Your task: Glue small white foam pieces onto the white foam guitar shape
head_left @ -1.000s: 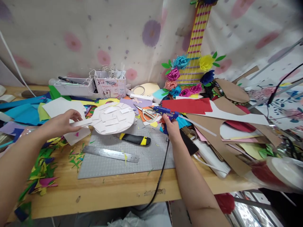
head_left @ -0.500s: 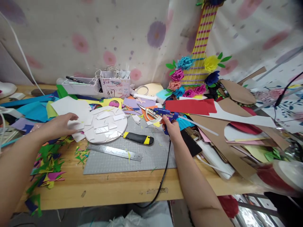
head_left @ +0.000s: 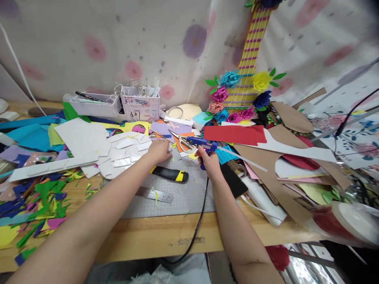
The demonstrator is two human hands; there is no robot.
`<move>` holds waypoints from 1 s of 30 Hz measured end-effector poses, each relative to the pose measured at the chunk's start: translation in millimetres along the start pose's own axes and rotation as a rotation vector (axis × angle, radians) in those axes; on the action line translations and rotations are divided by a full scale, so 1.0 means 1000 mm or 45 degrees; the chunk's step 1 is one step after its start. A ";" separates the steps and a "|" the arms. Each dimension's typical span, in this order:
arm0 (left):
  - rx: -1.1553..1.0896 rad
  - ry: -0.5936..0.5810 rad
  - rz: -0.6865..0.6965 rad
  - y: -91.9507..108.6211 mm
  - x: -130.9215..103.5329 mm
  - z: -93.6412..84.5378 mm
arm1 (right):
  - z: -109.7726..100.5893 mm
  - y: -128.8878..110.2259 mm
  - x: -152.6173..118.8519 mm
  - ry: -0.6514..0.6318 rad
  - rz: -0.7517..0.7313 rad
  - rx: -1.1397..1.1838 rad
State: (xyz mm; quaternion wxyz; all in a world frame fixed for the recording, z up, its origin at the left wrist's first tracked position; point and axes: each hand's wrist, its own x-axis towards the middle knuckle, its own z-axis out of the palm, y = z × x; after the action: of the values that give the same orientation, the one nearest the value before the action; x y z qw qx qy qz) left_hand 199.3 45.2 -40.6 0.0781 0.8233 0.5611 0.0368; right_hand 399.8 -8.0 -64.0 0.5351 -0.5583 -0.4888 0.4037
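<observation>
My right hand (head_left: 209,161) is wrapped around the handle of a blue hot glue gun (head_left: 197,142); a glue stick (head_left: 247,157) juts from its rear, and its black cord hangs toward me. At the right edge of a round white foam-board disc (head_left: 111,170), my left hand (head_left: 160,150) reaches down with bent fingers. Its fingertips are mostly hidden, so any grip is unclear. Several small white pieces lie on the disc. Just below that hand is a black and yellow utility knife (head_left: 170,174). Scissors (head_left: 186,146) lie beside the glue gun's nozzle.
A steel ruler (head_left: 155,195) rests on the grey cutting mat (head_left: 189,199). Colourful paper scraps (head_left: 44,205) and a long white strip (head_left: 59,166) are at left. Cardboard sheets (head_left: 284,185) crowd the right. Behind stand a white box (head_left: 140,106) and a flower-decorated paper guitar (head_left: 244,85).
My left hand has moved right, from beside the disc's left edge across to its right edge. A long white strip now shows at left. My right hand still holds the glue gun.
</observation>
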 end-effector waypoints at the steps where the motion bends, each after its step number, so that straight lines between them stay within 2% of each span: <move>1: 0.006 -0.003 -0.030 0.001 0.002 0.001 | 0.000 0.000 0.000 0.003 0.003 0.000; 4: 0.011 0.004 -0.102 -0.001 0.002 -0.001 | -0.001 0.000 0.001 0.008 0.014 0.008; 7: -0.179 0.139 -0.169 -0.008 -0.004 -0.004 | -0.001 0.000 0.001 0.007 0.028 0.000; 9: -0.501 0.278 -0.249 -0.013 -0.010 -0.006 | 0.000 0.000 0.001 0.015 0.033 -0.011; 11: -0.929 0.342 -0.381 -0.015 -0.019 -0.009 | 0.002 0.001 0.001 0.018 0.033 -0.017; 15: -1.693 0.286 -0.603 -0.010 -0.039 -0.018 | 0.008 0.000 -0.003 0.006 0.028 -0.026; 18: -2.018 0.241 -0.589 -0.005 -0.053 -0.024 | 0.011 -0.002 -0.005 -0.008 0.018 -0.039; 21: -2.138 0.238 -0.583 -0.002 -0.066 -0.025 | 0.012 -0.002 -0.006 -0.013 0.012 -0.052; 23: -2.178 0.264 -0.664 0.000 -0.073 -0.022 | 0.012 -0.001 -0.005 -0.013 0.022 -0.055; 26: -2.214 0.364 -0.755 0.007 -0.077 -0.015 | 0.011 0.000 -0.004 -0.016 0.045 -0.056; 30: -2.195 0.501 -0.702 0.022 -0.072 -0.004 | 0.011 -0.001 -0.005 -0.009 0.076 -0.077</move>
State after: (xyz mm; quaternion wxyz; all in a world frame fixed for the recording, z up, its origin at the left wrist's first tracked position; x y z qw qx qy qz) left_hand 192.1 -29.1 -31.3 0.5729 0.2969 0.5190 0.5606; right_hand 387.6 -10.2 -64.4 0.5038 -0.5871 -0.4859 0.4066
